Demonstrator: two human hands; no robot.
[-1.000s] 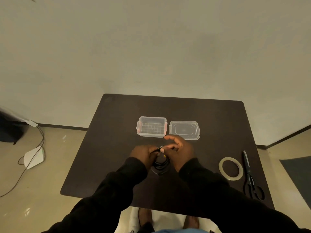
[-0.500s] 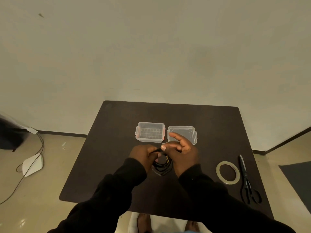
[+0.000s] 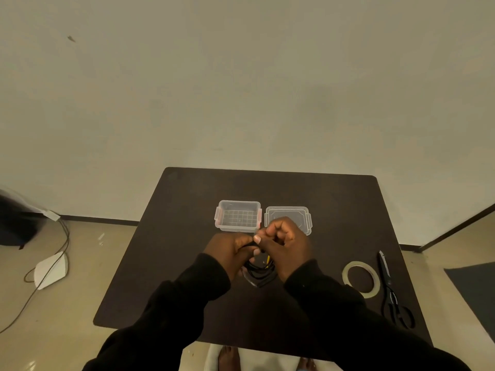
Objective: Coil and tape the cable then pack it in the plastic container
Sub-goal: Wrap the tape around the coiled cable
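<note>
Bare plain room: blank wall [image 3: 241,89], dark table [image 3: 187,250], glossy floor [image 3: 67,317].

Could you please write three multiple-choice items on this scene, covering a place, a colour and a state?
1. The tape roll lies:
A. inside the container
B. beside the scissors
C. on the floor

2. The table is:
A. white
B. dark brown
C. green

3. The container is:
A. open and empty
B. shut
C. holding the cable

Answers:
1 B, the roll sits just left of the scissors.
2 B, its top is dark.
3 A, the lid lies beside it, and both the left hand and the right hand hold the cable.
</note>
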